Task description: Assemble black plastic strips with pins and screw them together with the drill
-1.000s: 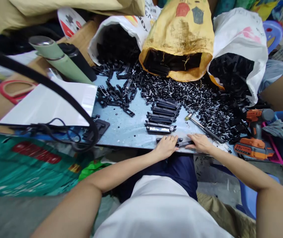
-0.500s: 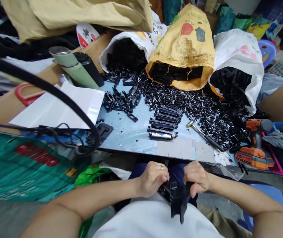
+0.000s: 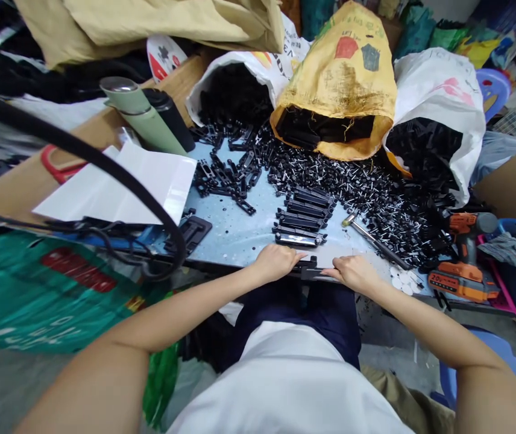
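At the table's front edge, my left hand [image 3: 280,264] is closed on the left end of a black plastic part [image 3: 311,269]. My right hand [image 3: 354,272] grips the right end of the same part, thumb pointing inward. The part lies level between both hands, and its ends are hidden by my fingers. Just beyond it, several long black plastic pieces [image 3: 305,222] are stacked in a row on the blue tabletop [image 3: 235,235]. A hammer [image 3: 375,241] rests to the right of that row.
Small black pins [image 3: 357,187] are heaped behind the row. Black links [image 3: 235,175] lie to their left. A yellow sack [image 3: 339,78] and white sacks [image 3: 439,84] stand open at the back. An orange drill [image 3: 463,259] is on the right; a black cable [image 3: 104,163] arches across the left.
Both hands have moved forward from near my body to the table edge, carrying the black part. It was tilted with one end toward me and is now level.
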{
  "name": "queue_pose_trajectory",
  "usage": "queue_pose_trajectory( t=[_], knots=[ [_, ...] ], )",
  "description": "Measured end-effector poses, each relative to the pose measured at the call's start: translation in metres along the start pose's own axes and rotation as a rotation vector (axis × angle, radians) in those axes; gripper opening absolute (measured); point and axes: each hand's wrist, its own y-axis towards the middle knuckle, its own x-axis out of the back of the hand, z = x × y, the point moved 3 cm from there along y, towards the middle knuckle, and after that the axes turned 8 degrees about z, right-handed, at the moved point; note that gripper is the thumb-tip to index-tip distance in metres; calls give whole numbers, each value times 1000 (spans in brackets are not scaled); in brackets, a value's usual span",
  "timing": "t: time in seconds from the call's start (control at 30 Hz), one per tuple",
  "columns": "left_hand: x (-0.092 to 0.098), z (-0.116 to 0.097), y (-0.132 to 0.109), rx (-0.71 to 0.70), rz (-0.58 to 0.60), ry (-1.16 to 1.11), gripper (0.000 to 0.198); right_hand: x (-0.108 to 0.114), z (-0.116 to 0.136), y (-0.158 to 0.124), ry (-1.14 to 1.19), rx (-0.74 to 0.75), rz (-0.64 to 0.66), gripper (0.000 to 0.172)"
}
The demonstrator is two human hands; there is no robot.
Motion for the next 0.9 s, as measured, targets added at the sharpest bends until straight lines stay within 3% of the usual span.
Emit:
queue_pose_trajectory(
  t=[0.13,0.2,0.33,0.5,0.57,0.63,0.77,0.9],
  knots=[
    [-5,-1,-5,38,-39,-2,59,4,15,5,-42,137,-231,60],
    [-6,-2,-6,57,-77,-30,60,3,21,10,-77,213,-310,53],
    [-10,-3,-4,15,-146,-57,60,4,24,20,-111,332,-347,42],
    [-13,3,-8,-47,-282,-72,65,4,7,8,-64,347,-397,57],
    [-10,2,-15,-126,-378,-77,67,3,-3,-5,-45,300,-418,62],
    [-3,-4,-26,-264,-479,-108,66,3,-6,-23,-2,353,-463,65],
    [16,-31,-56,-662,-725,-429,63,12,16,-60,277,787,-640,63],
    [27,-61,-74,-826,-736,-749,59,1,49,-68,646,1043,-781,59]
  ],
)
